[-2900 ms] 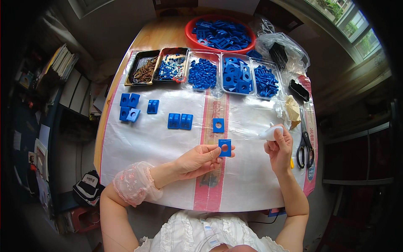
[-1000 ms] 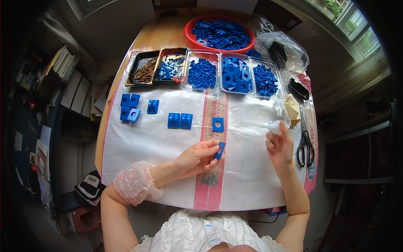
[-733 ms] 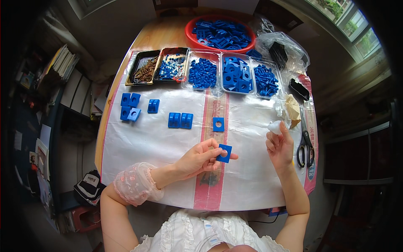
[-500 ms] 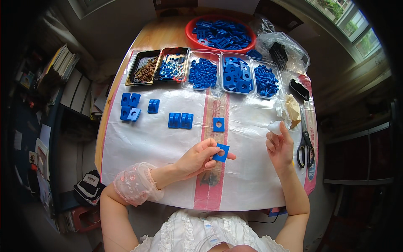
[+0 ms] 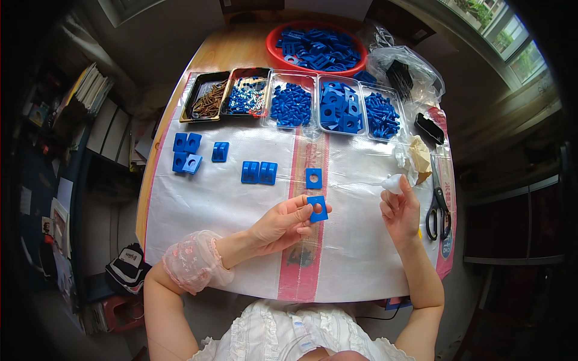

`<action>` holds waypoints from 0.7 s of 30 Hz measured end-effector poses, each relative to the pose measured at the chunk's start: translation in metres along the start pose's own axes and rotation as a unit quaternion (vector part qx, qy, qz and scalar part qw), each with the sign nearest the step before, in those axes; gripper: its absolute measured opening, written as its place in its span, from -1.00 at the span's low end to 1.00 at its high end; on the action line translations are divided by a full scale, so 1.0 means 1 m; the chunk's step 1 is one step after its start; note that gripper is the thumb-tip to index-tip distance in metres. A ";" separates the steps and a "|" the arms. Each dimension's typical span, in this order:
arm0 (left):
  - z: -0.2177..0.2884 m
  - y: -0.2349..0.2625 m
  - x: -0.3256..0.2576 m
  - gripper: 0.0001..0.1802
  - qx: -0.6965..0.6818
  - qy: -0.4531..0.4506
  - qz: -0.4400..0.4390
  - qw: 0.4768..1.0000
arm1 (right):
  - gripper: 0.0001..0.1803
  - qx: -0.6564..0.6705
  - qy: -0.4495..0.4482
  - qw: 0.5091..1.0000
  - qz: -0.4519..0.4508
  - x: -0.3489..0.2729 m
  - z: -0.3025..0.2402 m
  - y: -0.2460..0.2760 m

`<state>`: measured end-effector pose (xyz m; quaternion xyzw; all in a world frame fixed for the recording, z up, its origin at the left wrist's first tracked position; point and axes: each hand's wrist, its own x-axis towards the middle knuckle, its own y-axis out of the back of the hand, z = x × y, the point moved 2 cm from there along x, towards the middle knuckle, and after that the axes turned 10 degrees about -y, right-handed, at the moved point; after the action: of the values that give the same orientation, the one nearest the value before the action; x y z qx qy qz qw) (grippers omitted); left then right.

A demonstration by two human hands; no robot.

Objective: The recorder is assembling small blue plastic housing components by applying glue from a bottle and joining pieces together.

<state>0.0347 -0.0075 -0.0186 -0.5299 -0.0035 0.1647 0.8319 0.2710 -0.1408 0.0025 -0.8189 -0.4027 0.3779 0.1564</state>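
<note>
Between the thumb and fingers of my left hand is a blue square plate with a round hole, tilted up over the table. A similar holed plate lies flat just beyond it. My right hand is raised at the right, its fingers curled round a small white rounded object; a thin tip seems to point left from it, but its kind is unclear. To the left of the flat plate lie a pair of ridged blue parts, a single ridged part and a cluster of holed blue pieces.
A row of trays holds brown screws, small metal pieces and blue plastic parts. Behind them stands a red basin heaped with blue parts. Black scissors, crumpled brown paper and a clear bag are at the right.
My left hand has shifted slightly away from me with the blue plate, which has turned a little more upright. My right hand has barely moved; the white object has tilted slightly.
</note>
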 end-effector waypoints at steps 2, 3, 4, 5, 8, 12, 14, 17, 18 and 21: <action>-0.001 0.002 0.001 -0.57 -0.003 0.001 -0.003 1.000 | -0.73 -0.016 0.009 1.000 0.001 -0.002 0.001 -0.003; -0.001 0.002 0.000 -0.54 -0.005 0.002 0.001 1.000 | -0.73 -0.023 0.013 1.000 0.001 -0.004 0.002 -0.004; -0.002 0.001 0.000 -0.51 -0.006 0.004 0.004 1.000 | -0.73 -0.037 0.021 0.999 -0.004 -0.006 0.003 -0.006; -0.003 0.001 0.000 -0.49 -0.008 0.005 0.007 1.000 | -0.74 -0.052 0.029 0.998 -0.008 -0.008 0.003 -0.009; -0.006 0.003 0.000 -0.44 -0.010 0.012 0.012 1.000 | -0.74 -0.083 0.050 0.995 -0.025 -0.011 0.005 -0.014; -0.004 0.000 0.000 -0.42 -0.018 0.033 -0.004 0.999 | -0.75 -0.098 0.069 0.992 -0.029 -0.013 0.006 -0.016; -0.004 -0.006 -0.001 -0.42 -0.035 0.048 -0.007 0.998 | -0.75 -0.106 0.075 0.991 -0.033 -0.011 0.005 -0.014; -0.004 -0.005 -0.001 -0.40 -0.051 0.055 -0.014 0.997 | -0.76 -0.112 0.079 0.990 -0.037 -0.011 0.006 -0.012; -0.004 -0.005 -0.001 -0.39 -0.053 0.053 -0.014 0.997 | -0.76 -0.112 0.079 0.990 -0.039 -0.010 0.006 -0.012; -0.003 -0.005 0.000 -0.38 -0.057 0.051 -0.012 0.997 | -0.77 -0.113 0.092 0.988 -0.042 -0.010 0.007 -0.011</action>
<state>0.0368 -0.0117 -0.0157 -0.5842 0.0233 0.1271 0.8012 0.2555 -0.1419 0.0091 -0.8451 -0.4606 0.2459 0.1151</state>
